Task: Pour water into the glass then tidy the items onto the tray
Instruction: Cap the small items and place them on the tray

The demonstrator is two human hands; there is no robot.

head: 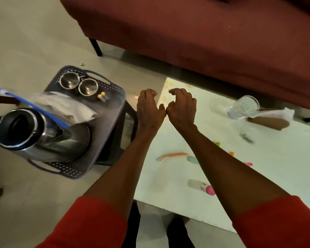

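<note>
My left hand (149, 108) and my right hand (182, 106) hover side by side over the white table's (168, 185) far left corner, thumbs touching, fingers loosely curled, holding nothing. A clear glass (244, 107) stands at the table's far right. To the left, a grey perforated tray (106, 122) on a dark stool carries a steel kettle (36, 135), two steel cups (79, 84), a white packet (66, 108) and two small batteries (102, 96).
Loose on the table lie an orange-handled tool (172, 155), a mint-coloured piece (192, 159), a pink-capped tube (202, 187), a metal clip (247, 137), a brown object with a white cloth (272, 119). A maroon sofa (204, 33) stands behind.
</note>
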